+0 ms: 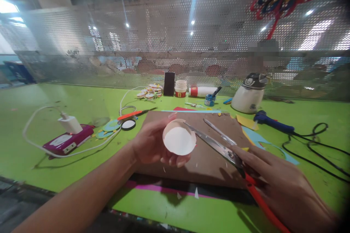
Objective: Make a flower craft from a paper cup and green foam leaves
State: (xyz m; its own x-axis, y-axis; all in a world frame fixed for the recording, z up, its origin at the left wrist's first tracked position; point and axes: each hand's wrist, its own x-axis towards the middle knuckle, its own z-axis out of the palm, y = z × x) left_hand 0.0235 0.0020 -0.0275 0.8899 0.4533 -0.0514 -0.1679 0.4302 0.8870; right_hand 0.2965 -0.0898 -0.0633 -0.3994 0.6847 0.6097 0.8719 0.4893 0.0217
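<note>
My left hand (153, 143) is closed round a white paper circle (179, 140), held up over a brown board (207, 153). My right hand (284, 185) grips red-handled scissors (218, 145). Their blades stand apart, and the lower blade's tip meets the upper right edge of the circle. Small white paper scraps (196, 192) lie on the board's near edge and on the green table (32, 145).
Left: a magenta box (68, 142) with a white charger (70, 123) and cable, an orange-handled tool (131, 114), paper shapes. Back: a black box (169, 84), jars, a white glue bottle (202, 91), a white pot (249, 94). Right: a blue-handled tool (273, 123) with black cord, coloured paper. A perforated metal screen runs behind.
</note>
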